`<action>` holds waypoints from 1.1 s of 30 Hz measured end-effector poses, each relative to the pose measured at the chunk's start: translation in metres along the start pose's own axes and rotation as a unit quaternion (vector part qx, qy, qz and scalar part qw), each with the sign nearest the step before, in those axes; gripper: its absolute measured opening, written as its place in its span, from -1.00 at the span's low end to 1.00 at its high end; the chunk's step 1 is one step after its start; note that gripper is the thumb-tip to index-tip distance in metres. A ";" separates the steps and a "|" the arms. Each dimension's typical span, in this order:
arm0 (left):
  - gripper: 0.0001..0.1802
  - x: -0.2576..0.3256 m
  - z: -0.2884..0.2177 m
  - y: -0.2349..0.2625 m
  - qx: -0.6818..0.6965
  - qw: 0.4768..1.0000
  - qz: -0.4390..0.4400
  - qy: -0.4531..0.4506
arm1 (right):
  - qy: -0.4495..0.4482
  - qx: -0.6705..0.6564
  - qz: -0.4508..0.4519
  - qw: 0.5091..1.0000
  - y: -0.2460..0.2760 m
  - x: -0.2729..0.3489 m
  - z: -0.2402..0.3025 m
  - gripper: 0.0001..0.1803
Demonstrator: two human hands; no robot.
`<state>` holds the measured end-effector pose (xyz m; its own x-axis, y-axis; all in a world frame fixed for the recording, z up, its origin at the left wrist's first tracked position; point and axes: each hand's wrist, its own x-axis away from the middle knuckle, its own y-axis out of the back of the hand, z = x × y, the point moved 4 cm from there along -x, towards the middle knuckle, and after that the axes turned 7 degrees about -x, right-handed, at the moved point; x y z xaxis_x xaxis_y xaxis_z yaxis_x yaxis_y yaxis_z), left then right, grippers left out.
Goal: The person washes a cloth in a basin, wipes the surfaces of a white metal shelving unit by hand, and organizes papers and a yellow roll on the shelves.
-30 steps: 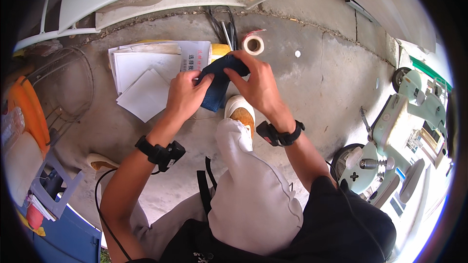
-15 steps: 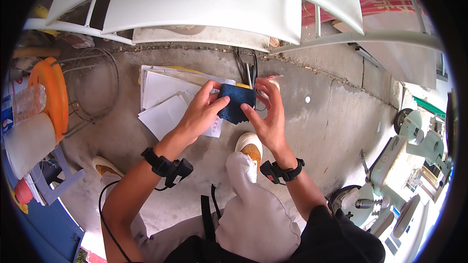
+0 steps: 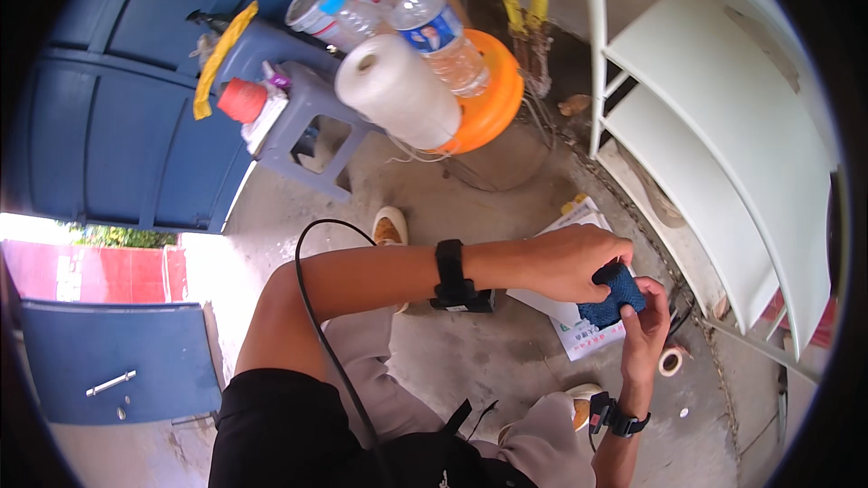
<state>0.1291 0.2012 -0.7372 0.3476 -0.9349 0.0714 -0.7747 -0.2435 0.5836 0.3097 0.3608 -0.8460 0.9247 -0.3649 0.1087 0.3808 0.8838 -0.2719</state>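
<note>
A small piece of dark blue textured cloth is between my two hands, over the papers on the floor. Its upper end looks curled round, like a short tube. My left hand is closed, its fingers pinching the upper left part of the cloth. From below and to the right, my right hand grips the cloth, thumb on the near face and fingers behind it. Under the cloth lie white printed sheets, partly covered by my hands. A black band with a small box is strapped on each wrist.
To the left, an orange round stool carries a white thread spool and a water bottle. A grey plastic stool holds red twine. White shelving stands right. A tape roll lies on the floor.
The view has swung to the left, bringing the stools and blue doors in. The cloth, spread flatter before, now looks curled, and my left hand has shifted its hold toward the upper end.
</note>
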 end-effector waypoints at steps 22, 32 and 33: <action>-0.54 0.207 0.007 0.335 0.149 0.835 -0.501 0.173 | -0.119 -0.014 0.137 0.983 -0.015 -0.020 -0.020 -0.77; -0.56 0.194 0.041 0.319 0.049 0.833 -0.461 0.303 | -0.148 -0.066 0.122 0.979 -0.008 -0.011 -0.037 -0.76; -0.58 0.198 0.042 0.323 0.050 0.833 -0.463 0.300 | -0.150 -0.075 0.124 0.978 -0.011 -0.015 -0.039 -0.77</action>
<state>-0.0744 -0.0738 -0.5681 0.9984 -0.0444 0.0361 -0.0569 -0.8368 0.5445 0.2920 0.3451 -0.8817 0.9567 -0.0224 0.2902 0.1601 0.8731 -0.4605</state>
